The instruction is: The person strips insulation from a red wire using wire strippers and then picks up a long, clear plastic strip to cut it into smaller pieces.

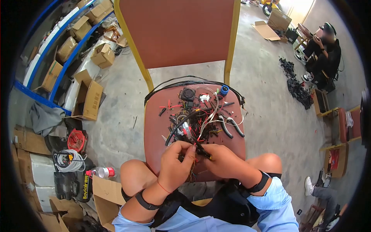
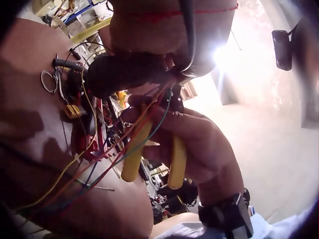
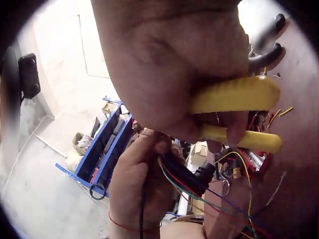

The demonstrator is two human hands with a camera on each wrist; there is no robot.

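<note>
In the head view my left hand [image 1: 176, 164] and right hand [image 1: 228, 160] meet over the near part of a red chair seat [image 1: 156, 127]. The left hand grips a black-sheathed cable [image 3: 182, 172]; thin yellow, red, green and blue wires [image 3: 199, 193] fan out of its end. My right hand holds a hand tool with two yellow handles [image 3: 234, 97], spread apart in both wrist views. Fingers hide the tool's head, which lies close to the left fingertips, so its exact kind cannot be told. Ahead of the hands lies a heap of wire scraps [image 1: 201, 125].
Pliers with black-and-white handles [image 1: 231, 127] lie right of the heap. A black square part [image 1: 188, 94] and a blue connector [image 1: 224, 90] sit farther back. Long black cables [image 1: 174, 81] run along the seat's rear edge. Cardboard boxes [image 1: 91, 98] stand left; another person [image 1: 322, 54] sits far right.
</note>
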